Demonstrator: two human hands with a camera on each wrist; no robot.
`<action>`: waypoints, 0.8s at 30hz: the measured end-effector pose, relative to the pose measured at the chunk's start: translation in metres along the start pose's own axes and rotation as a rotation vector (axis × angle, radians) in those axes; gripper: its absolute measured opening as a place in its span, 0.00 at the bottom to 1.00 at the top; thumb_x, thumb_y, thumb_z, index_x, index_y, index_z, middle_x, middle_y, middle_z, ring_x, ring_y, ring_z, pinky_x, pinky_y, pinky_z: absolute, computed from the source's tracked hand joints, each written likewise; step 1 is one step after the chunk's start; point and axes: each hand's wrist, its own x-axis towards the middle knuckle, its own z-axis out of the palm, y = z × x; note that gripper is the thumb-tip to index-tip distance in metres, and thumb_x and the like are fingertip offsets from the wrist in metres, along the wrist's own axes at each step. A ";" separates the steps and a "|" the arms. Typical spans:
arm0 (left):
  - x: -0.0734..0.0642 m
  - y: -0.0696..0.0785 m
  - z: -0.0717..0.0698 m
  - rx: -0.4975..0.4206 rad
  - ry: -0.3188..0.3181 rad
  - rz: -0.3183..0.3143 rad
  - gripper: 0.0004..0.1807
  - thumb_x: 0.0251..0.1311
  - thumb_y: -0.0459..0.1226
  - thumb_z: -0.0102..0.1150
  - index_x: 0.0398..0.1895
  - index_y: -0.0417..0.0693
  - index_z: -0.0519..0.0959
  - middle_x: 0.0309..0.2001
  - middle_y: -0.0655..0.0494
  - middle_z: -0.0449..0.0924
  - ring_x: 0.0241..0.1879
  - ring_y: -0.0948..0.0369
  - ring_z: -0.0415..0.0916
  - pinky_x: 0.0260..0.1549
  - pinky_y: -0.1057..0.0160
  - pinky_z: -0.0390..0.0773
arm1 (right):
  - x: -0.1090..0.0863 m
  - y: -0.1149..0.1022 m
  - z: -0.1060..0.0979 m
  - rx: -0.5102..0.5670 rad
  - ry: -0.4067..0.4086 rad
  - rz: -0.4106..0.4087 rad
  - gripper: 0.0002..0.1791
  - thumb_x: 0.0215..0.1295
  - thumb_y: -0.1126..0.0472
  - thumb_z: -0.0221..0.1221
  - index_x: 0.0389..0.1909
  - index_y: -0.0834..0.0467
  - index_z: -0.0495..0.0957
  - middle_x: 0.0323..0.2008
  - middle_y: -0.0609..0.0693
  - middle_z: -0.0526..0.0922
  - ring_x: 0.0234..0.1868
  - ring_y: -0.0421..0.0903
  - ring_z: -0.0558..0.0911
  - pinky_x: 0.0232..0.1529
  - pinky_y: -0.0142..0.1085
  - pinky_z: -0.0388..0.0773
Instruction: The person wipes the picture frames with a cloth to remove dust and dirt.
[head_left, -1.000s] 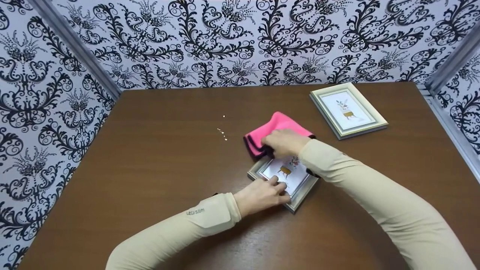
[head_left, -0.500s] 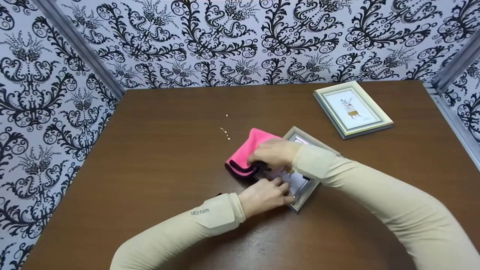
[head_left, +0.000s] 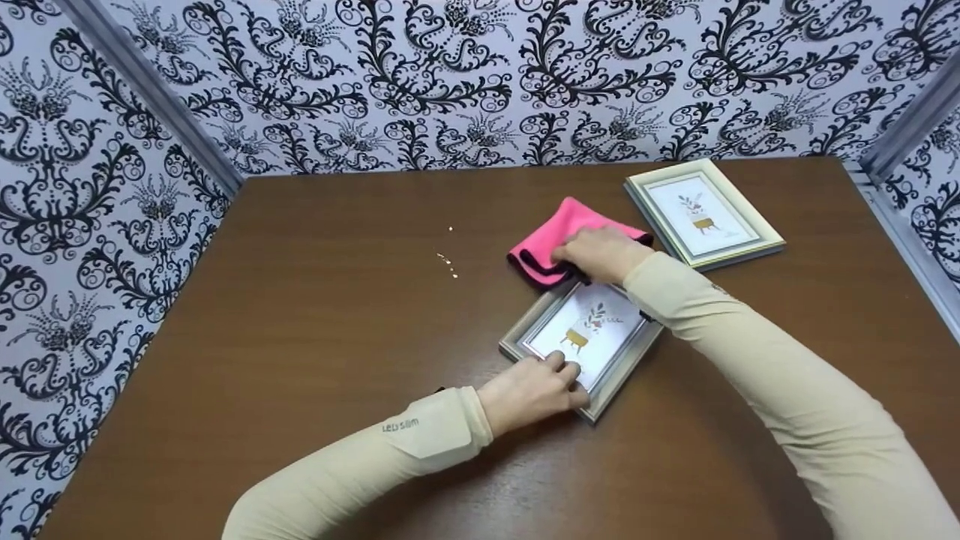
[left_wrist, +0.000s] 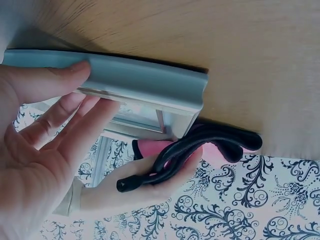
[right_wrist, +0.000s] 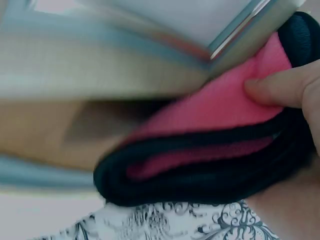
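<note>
A silver-beige picture frame (head_left: 600, 337) with a drawing of a plant in a yellow pot lies at an angle in front of me. My left hand (head_left: 529, 391) grips its near left edge; in the left wrist view the thumb presses the outer side of the frame (left_wrist: 145, 82) and the fingers lie over its front. My right hand (head_left: 606, 255) holds a folded pink cloth (head_left: 547, 244) with black edging at the frame's far end. In the right wrist view the thumb pinches the cloth (right_wrist: 215, 107); the fingers beneath are mostly hidden.
A second, cream picture frame (head_left: 739, 195) lies at the back right, close to the right hand and cloth. Small white specks (head_left: 450, 264) dot the brown table (head_left: 330, 300) left of the cloth. Patterned walls (head_left: 480, 82) rise behind and at the sides.
The right hand swept the cloth toward me and left over the frame, then back up to its far end. The left hand stayed in place on the frame's edge.
</note>
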 end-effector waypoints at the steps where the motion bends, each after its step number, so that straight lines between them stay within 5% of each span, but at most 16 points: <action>1: 0.000 0.000 0.000 0.004 0.001 0.000 0.11 0.64 0.38 0.54 0.44 0.66 0.78 0.38 0.59 0.76 0.36 0.63 0.72 0.19 0.71 0.73 | 0.001 -0.003 0.001 0.003 -0.009 -0.004 0.23 0.48 0.77 0.64 0.46 0.57 0.81 0.36 0.57 0.83 0.39 0.57 0.81 0.43 0.49 0.78; 4: 0.000 0.000 0.000 0.011 0.002 -0.003 0.11 0.63 0.38 0.54 0.44 0.67 0.78 0.39 0.59 0.75 0.36 0.63 0.73 0.19 0.71 0.73 | 0.004 -0.023 -0.001 0.015 -0.054 -0.024 0.20 0.51 0.76 0.62 0.44 0.56 0.81 0.37 0.55 0.83 0.40 0.54 0.81 0.45 0.46 0.78; 10: 0.000 0.002 0.002 0.054 0.049 -0.023 0.11 0.63 0.40 0.53 0.42 0.70 0.79 0.39 0.60 0.76 0.35 0.64 0.74 0.18 0.71 0.73 | 0.012 -0.079 -0.001 -0.016 -0.100 -0.244 0.22 0.49 0.73 0.64 0.47 0.55 0.79 0.41 0.53 0.83 0.43 0.51 0.81 0.47 0.43 0.77; 14: -0.001 0.003 0.002 0.076 0.071 -0.037 0.11 0.62 0.42 0.53 0.42 0.72 0.79 0.38 0.62 0.77 0.34 0.65 0.75 0.19 0.71 0.73 | 0.012 -0.097 0.001 -0.021 -0.087 -0.346 0.25 0.48 0.72 0.65 0.51 0.54 0.79 0.43 0.52 0.80 0.42 0.49 0.80 0.45 0.40 0.77; 20: 0.000 0.003 0.001 0.067 0.030 -0.045 0.12 0.64 0.42 0.51 0.44 0.72 0.78 0.40 0.62 0.77 0.37 0.64 0.74 0.18 0.70 0.73 | 0.006 -0.078 0.002 0.010 -0.009 -0.375 0.27 0.45 0.76 0.65 0.50 0.56 0.79 0.42 0.52 0.80 0.42 0.50 0.79 0.45 0.41 0.76; 24: 0.001 0.003 0.000 0.040 0.021 -0.041 0.11 0.65 0.41 0.51 0.42 0.71 0.79 0.38 0.61 0.76 0.36 0.64 0.73 0.17 0.72 0.72 | 0.004 -0.045 0.002 0.049 -0.007 -0.257 0.28 0.45 0.76 0.66 0.50 0.56 0.79 0.45 0.53 0.81 0.45 0.51 0.80 0.50 0.43 0.76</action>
